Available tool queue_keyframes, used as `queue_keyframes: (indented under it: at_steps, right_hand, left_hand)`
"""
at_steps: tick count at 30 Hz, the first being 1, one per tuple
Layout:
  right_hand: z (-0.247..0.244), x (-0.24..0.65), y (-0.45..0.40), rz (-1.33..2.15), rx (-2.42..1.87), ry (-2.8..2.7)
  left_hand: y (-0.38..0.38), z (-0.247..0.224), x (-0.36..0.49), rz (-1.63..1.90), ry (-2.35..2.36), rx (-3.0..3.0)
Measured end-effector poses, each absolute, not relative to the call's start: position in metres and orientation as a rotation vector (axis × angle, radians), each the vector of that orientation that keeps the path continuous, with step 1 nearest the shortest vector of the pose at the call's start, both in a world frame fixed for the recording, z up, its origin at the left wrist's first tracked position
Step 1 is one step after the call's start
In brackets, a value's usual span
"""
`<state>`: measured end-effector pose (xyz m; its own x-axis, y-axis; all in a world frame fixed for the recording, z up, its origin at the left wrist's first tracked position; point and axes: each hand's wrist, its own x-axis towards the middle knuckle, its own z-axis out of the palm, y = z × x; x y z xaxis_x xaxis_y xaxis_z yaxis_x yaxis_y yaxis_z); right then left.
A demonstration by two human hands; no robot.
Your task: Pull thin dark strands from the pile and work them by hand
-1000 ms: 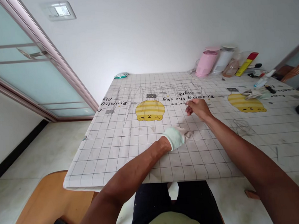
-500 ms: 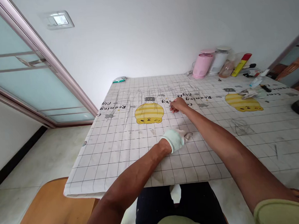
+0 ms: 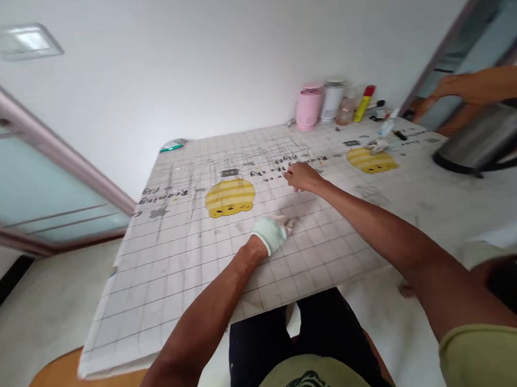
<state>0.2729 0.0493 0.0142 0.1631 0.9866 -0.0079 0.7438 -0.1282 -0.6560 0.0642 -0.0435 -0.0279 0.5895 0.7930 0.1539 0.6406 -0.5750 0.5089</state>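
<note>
A whitish work glove with a mint-green cuff [image 3: 270,233] covers my left hand [image 3: 282,225], low over the near part of the checked tablecloth [image 3: 181,297]. Blur and the cuff hide how its fingers are set. Farther forward, my bare right hand [image 3: 302,177] is closed with its fingers curled, over the printed lettering. Whatever those fingers hold, if anything, is hidden. A second pale glove [image 3: 382,145] lies on the cloth to the right, by a yellow striped bear print [image 3: 371,161].
Along the wall stand a pink cylinder [image 3: 309,108], a white cylinder [image 3: 332,101], a bottle [image 3: 345,111] and a yellow-red box [image 3: 364,104]. A metal kettle [image 3: 487,136] is at the right. A green-edged packet [image 3: 173,145] lies at the far left corner; an orange-brown seat [image 3: 73,386] is below.
The view has swung right, bringing the kettle further into the picture. My right hand has turned slightly, its fingers still curled; the gloved left hand stays near it, low over the cloth.
</note>
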Motion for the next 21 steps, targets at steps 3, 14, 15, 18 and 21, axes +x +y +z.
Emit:
queue_keyframes:
  at_steps: [3,14,15,18,21]
  right_hand:
    - [0.029,0.34,0.007,0.538,-1.956,-1.681]
    - [0.048,0.555,-0.14,0.638,-2.443,-1.3]
    - [0.042,0.555,-0.144,0.646,-2.453,-1.306]
    - [0.024,0.544,-0.143,0.557,-2.477,-1.424]
    - [0.005,0.528,-0.132,0.34,-2.507,-1.595]
  left_hand:
    - [-0.042,-0.032,0.062,0.52,1.075,2.434]
    - [-0.036,-0.031,0.055,0.038,1.1,2.926]
    - [-0.036,-0.03,0.055,0.011,1.112,2.937]
    - [-0.036,-0.027,0.056,-0.021,1.151,2.949]
    - [-0.036,-0.025,0.056,-0.016,1.141,2.964]
